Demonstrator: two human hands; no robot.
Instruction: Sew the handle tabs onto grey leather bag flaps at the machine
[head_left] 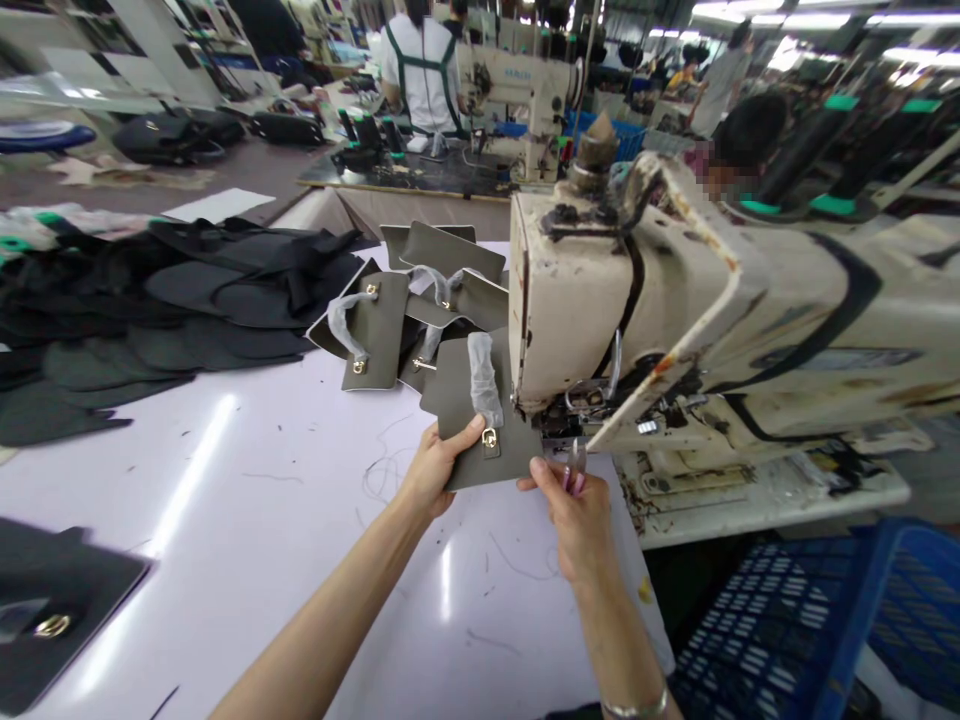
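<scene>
My left hand [442,465] is closed on the near left edge of a dark olive bag panel [454,375], thumb on top. The panel carries a plastic-wrapped handle [484,378] with a gold buckle [490,440]. My right hand [574,515] is closed around small thread snips [575,470] with pink grips, blades pointing up. Its thumb and forefinger are at the panel's near right corner; I cannot tell whether they pinch it. Right beside the panel stands the sewing machine head [574,290], with the panel's right edge close to its needle area.
Similar panels with handles [382,325] lie piled behind on the white table [285,540]. Black cut pieces [187,290] are heaped at the left. Another dark panel [60,590] lies near left. A blue crate [780,620] stands at lower right. Co-workers [424,75] are in the background.
</scene>
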